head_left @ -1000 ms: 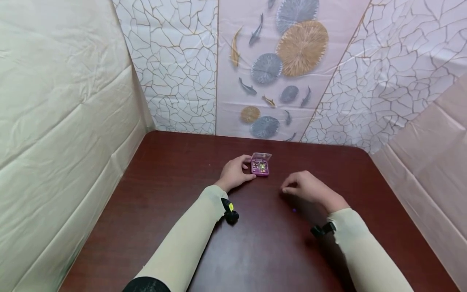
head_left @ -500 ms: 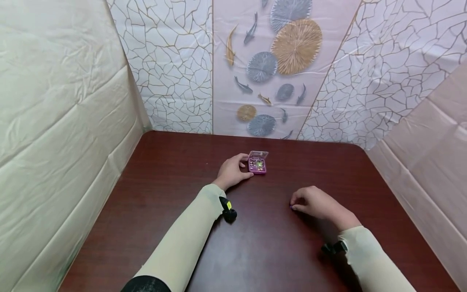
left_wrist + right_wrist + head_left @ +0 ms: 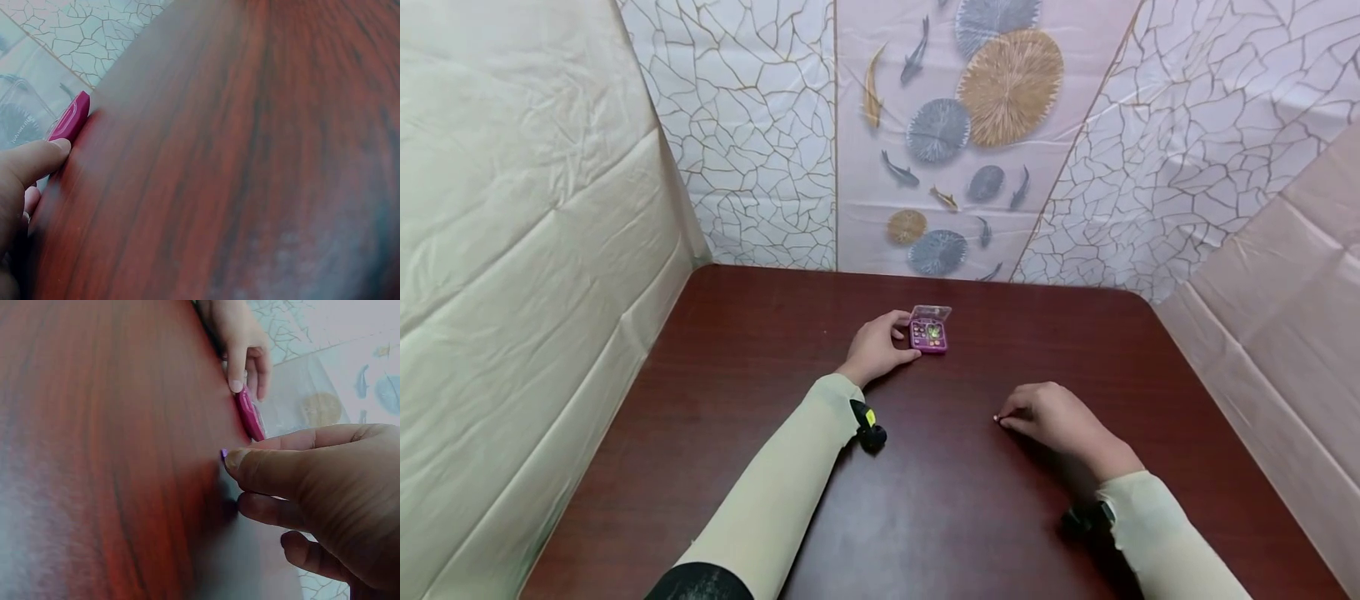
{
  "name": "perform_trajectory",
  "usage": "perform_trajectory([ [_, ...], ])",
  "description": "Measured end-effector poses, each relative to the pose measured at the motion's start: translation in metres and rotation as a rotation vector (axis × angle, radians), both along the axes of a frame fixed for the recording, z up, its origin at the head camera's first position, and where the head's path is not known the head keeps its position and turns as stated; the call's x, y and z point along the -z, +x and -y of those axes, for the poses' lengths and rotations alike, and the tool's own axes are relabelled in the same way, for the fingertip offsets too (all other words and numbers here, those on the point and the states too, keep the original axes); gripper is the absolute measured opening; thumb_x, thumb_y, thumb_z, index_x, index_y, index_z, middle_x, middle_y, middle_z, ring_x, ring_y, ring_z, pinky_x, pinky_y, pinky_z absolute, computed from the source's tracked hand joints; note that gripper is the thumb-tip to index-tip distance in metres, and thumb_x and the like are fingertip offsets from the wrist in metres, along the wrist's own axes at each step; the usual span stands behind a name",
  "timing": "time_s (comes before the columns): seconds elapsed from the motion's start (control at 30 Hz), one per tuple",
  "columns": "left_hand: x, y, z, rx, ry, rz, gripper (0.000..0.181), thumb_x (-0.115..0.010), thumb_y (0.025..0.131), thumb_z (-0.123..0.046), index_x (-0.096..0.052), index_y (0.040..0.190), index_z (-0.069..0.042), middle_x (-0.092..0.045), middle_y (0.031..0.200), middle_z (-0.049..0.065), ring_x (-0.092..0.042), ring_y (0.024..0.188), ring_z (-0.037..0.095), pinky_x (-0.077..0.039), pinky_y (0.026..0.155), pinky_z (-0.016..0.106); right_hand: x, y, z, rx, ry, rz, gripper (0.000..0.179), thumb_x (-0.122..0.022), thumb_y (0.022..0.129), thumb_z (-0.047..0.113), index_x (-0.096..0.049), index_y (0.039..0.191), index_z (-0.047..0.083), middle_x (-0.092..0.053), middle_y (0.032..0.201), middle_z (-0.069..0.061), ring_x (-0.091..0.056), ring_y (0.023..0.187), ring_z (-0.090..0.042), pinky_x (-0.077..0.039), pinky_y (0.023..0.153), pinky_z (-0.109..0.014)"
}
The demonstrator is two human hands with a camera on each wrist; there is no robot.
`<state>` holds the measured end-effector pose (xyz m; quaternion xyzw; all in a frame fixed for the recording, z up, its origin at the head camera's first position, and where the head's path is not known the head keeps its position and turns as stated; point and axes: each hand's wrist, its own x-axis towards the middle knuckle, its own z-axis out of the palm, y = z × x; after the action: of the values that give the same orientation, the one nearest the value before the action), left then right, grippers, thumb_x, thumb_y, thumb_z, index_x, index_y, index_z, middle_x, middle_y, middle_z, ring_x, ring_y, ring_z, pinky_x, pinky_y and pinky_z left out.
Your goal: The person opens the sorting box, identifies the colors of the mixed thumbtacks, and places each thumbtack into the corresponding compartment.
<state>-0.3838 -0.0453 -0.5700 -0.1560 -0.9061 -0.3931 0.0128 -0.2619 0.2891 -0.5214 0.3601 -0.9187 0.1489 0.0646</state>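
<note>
A small magenta pill box (image 3: 928,336) stands on the table with its clear lid raised. Tiny coloured pieces lie in its compartments, too small to make out. My left hand (image 3: 874,348) holds the box by its left side, thumb at the front corner and fingers towards the back. In the left wrist view the thumb (image 3: 44,159) touches the box's edge (image 3: 72,119). Nearer and to the right, my right hand (image 3: 1060,423) pinches a tiny purple piece (image 3: 223,453) between thumb and forefinger, low over the table. Most of that piece is hidden by the fingertips.
The dark red-brown table (image 3: 820,517) has a glossy top and rounded far corners. Behind it hangs a patterned curtain (image 3: 767,150). Plain cloth walls (image 3: 535,250) close in both sides.
My right hand has moved right and towards me, to where the purple piece lay on the table, and now pinches it. The left hand stays at the pill box.
</note>
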Motion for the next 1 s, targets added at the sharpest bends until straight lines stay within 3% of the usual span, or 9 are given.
perform_trajectory([
  [0.1, -0.002, -0.001, 0.001, -0.004, -0.004, 0.003, 0.076, -0.093, 0.091, -0.041, -0.058, 0.155, -0.021, -0.067, 0.147, -0.006, -0.068, 0.113, 0.009, -0.056, 0.102, 0.037, -0.001, -0.003, 0.001, -0.002, -0.018, 0.003, 0.019, -0.093, 0.088, 0.008, -0.084, 0.094, 0.024, -0.074, 0.092, 0.016, -0.071, 0.083, -0.005, -0.062, 0.074, -0.037],
  [0.27, -0.003, -0.001, 0.002, -0.005, -0.01, 0.01, 0.075, -0.093, 0.091, -0.041, -0.058, 0.155, -0.021, -0.067, 0.147, -0.006, -0.068, 0.114, 0.009, -0.056, 0.102, 0.037, -0.001, -0.007, 0.004, 0.011, 0.046, 0.037, 0.01, -0.088, 0.096, 0.015, -0.083, 0.095, 0.023, -0.072, 0.094, 0.015, -0.071, 0.085, -0.008, -0.062, 0.077, -0.04],
  [0.5, -0.003, -0.001, 0.002, -0.002, -0.01, 0.006, 0.075, -0.093, 0.091, -0.041, -0.058, 0.155, -0.02, -0.067, 0.146, -0.006, -0.068, 0.114, 0.009, -0.056, 0.102, 0.036, -0.006, -0.015, 0.016, 0.027, 0.072, 0.047, 0.01, -0.086, 0.096, 0.014, -0.081, 0.096, 0.023, -0.07, 0.094, 0.014, -0.07, 0.085, -0.011, -0.061, 0.077, -0.042],
  [0.63, -0.004, -0.002, 0.003, -0.003, -0.003, 0.003, 0.075, -0.093, 0.091, -0.042, -0.059, 0.154, -0.02, -0.067, 0.146, -0.006, -0.068, 0.114, 0.009, -0.056, 0.102, 0.036, -0.01, -0.032, 0.033, 0.08, 0.026, 0.048, 0.007, -0.086, 0.098, 0.018, -0.081, 0.096, 0.023, -0.072, 0.093, 0.013, -0.072, 0.086, -0.013, -0.062, 0.079, -0.045],
  [0.83, 0.002, -0.002, 0.003, -0.004, -0.013, -0.001, 0.076, -0.093, 0.09, -0.045, -0.059, 0.154, -0.022, -0.067, 0.146, -0.008, -0.068, 0.114, 0.007, -0.057, 0.101, 0.036, -0.01, -0.063, 0.077, 0.23, -0.058, 0.054, 0.004, -0.084, 0.1, 0.022, -0.083, 0.097, 0.021, -0.072, 0.091, 0.007, -0.069, 0.082, -0.016, -0.06, 0.077, -0.047],
  [1.0, 0.001, 0.0, 0.0, 0.003, 0.009, -0.012, 0.075, -0.094, 0.09, -0.042, -0.06, 0.153, -0.021, -0.068, 0.144, -0.007, -0.069, 0.111, 0.008, -0.057, 0.099, 0.036, -0.009, -0.087, 0.111, 0.324, -0.052, 0.033, 0.007, -0.083, 0.1, 0.023, -0.084, 0.101, 0.016, -0.072, 0.097, -0.003, -0.071, 0.085, -0.027, -0.059, 0.075, -0.051],
])
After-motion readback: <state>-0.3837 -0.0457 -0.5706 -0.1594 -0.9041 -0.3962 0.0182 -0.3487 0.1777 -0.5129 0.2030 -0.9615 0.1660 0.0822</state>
